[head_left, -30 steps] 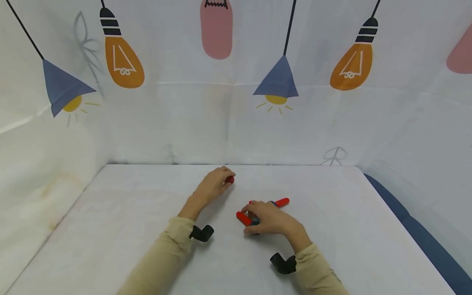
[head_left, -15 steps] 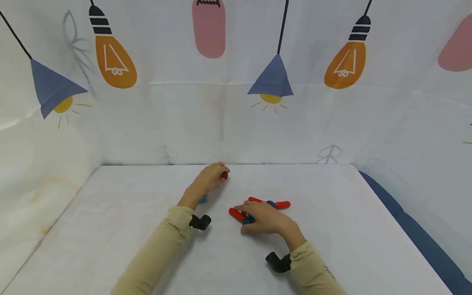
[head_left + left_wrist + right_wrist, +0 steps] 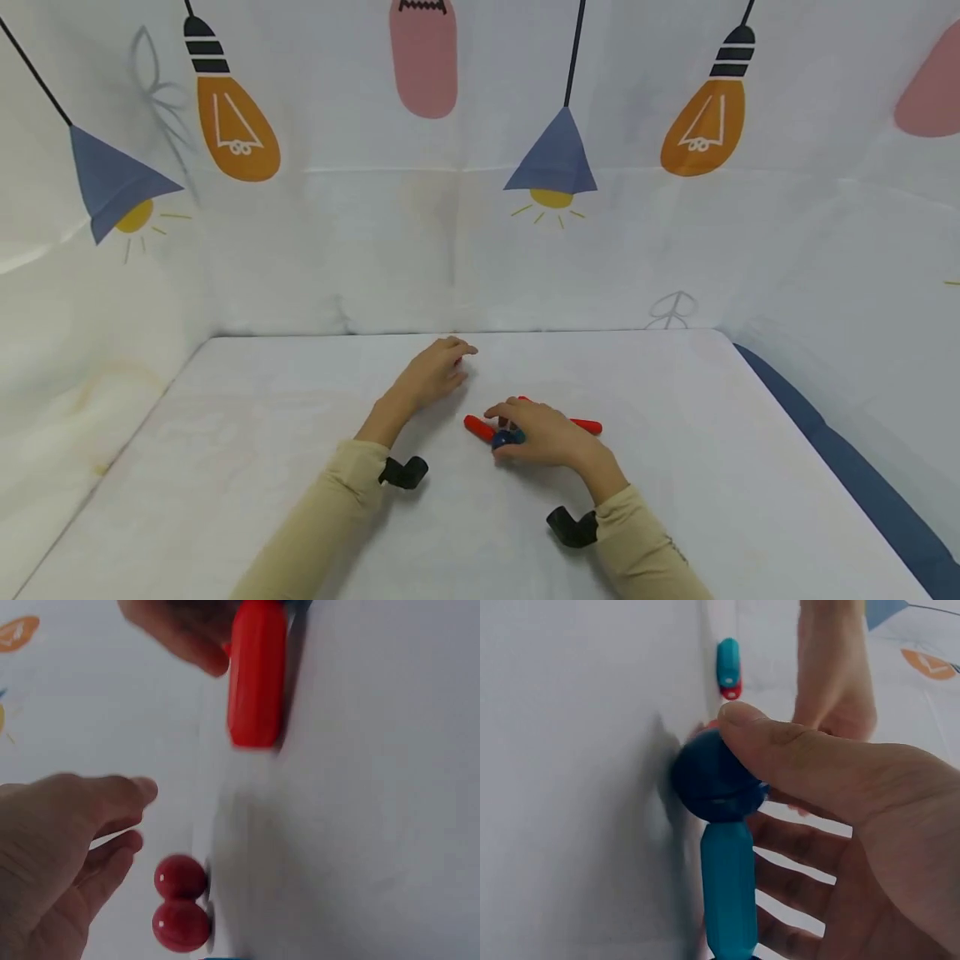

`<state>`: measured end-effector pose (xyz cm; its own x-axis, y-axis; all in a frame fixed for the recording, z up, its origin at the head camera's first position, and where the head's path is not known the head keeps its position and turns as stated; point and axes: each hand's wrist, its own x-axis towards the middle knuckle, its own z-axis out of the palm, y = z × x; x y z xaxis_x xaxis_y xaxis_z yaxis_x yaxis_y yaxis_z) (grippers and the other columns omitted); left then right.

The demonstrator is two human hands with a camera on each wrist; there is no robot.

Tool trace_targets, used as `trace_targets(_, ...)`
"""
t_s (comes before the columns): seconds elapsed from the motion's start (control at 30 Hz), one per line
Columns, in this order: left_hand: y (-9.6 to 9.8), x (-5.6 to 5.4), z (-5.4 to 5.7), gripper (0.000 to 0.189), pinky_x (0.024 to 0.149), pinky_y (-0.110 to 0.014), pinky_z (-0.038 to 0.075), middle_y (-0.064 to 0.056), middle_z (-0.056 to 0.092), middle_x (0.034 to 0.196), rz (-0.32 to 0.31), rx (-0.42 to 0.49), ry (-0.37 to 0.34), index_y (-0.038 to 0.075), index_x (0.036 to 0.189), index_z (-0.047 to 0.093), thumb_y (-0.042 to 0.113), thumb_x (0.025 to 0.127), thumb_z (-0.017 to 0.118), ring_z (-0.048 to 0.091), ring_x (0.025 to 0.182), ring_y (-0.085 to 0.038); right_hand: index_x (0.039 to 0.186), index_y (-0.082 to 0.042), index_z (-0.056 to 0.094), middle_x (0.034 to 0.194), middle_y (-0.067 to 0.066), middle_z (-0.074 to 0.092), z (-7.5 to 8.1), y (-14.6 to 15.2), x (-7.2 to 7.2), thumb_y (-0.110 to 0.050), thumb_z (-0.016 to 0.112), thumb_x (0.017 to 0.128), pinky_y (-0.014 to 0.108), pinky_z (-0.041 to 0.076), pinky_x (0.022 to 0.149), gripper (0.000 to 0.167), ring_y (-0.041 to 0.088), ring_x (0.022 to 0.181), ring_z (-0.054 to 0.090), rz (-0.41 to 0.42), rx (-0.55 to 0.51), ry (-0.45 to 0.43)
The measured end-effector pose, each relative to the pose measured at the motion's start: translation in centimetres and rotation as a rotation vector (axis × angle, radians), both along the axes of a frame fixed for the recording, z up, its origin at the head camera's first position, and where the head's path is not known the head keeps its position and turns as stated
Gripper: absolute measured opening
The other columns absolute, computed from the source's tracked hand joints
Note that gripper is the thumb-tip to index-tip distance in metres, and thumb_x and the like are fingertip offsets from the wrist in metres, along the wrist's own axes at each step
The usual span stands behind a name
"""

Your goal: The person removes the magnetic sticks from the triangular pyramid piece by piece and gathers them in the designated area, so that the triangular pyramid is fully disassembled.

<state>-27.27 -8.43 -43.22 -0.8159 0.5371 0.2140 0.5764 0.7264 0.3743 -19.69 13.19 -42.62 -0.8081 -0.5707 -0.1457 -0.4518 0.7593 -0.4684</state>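
My left hand (image 3: 433, 372) hovers near the far edge of the table, thumb and fingers apart with nothing between them. Just beyond those fingertips, two red balls (image 3: 181, 901) lie side by side in the left wrist view. My right hand (image 3: 546, 432) grips a dark blue ball (image 3: 716, 776), its thumb on top and its fingers on the far side. A teal stick (image 3: 730, 889) is joined to that ball. From the same held piece a red stick (image 3: 478, 427) points left, and another red stick (image 3: 587, 426) shows past the knuckles; the hand hides the middle.
A white table (image 3: 247, 467) lies under both hands, with a printed curtain (image 3: 360, 242) behind it. Beyond the right hand, a small teal stick (image 3: 728, 661) with a red end (image 3: 732, 692) lies on the table. Black wrist mounts (image 3: 405, 473) stick out from the sleeves.
My left fingers have let go of a red ball and spread. The piece in my right hand has turned a little, its blue ball and teal stick showing more.
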Motion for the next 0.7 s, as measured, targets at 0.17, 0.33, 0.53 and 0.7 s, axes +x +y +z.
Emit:
trace_targets(0.17, 0.3, 3.1, -0.9, 0.037, 0.099, -0.035, 0.047, -0.002, 0.061, 0.123, -0.178, -0.002, -0.119, 0.011, 0.125, 0.059, 0.017, 0.090, 0.064, 0.055, 0.116, -0.018, 0.120, -0.018, 0.061, 0.106, -0.006, 0.062, 0.0, 0.5, -0.3, -0.034, 0.071, 0.083, 0.037, 0.049, 0.088, 0.041, 0.012, 0.096, 0.056, -0.003, -0.019, 0.005)
trace_targets(0.33, 0.4, 5.0, -1.7, 0.032, 0.088, -0.026, 0.050, 0.003, 0.065, 0.109, -0.175, -0.069, -0.150, 0.016, 0.119, 0.064, 0.022, 0.088, 0.067, 0.057, 0.100, -0.010, 0.118, -0.017, 0.061, 0.103, -0.007, 0.060, -0.1, 0.4, -0.4, -0.033, 0.069, 0.085, 0.037, 0.048, 0.086, 0.037, 0.012, 0.095, 0.056, -0.010, -0.030, 0.024)
trace_targets(0.53, 0.1, 5.8, -2.0, 0.023, 0.077, -0.021, 0.049, 0.006, 0.064, 0.096, -0.097, -0.060, -0.108, 0.018, 0.108, 0.068, 0.026, 0.086, 0.069, 0.054, 0.086, -0.008, 0.114, -0.015, 0.062, 0.105, -0.005, 0.061, -0.4, 0.1, -0.4, -0.028, 0.068, 0.087, 0.036, 0.049, 0.082, 0.031, 0.013, 0.092, 0.056, -0.038, -0.053, 0.084)
trace_targets(0.7, -0.4, 6.3, -1.9, 0.021, 0.076, -0.021, 0.049, 0.006, 0.063, 0.092, -0.089, -0.036, -0.102, 0.017, 0.105, 0.069, 0.025, 0.085, 0.070, 0.053, 0.084, -0.008, 0.113, -0.014, 0.062, 0.106, -0.002, 0.062, -0.7, -0.4, -0.3, -0.029, 0.068, 0.087, 0.035, 0.050, 0.081, 0.031, 0.012, 0.091, 0.057, -0.060, -0.067, 0.119)
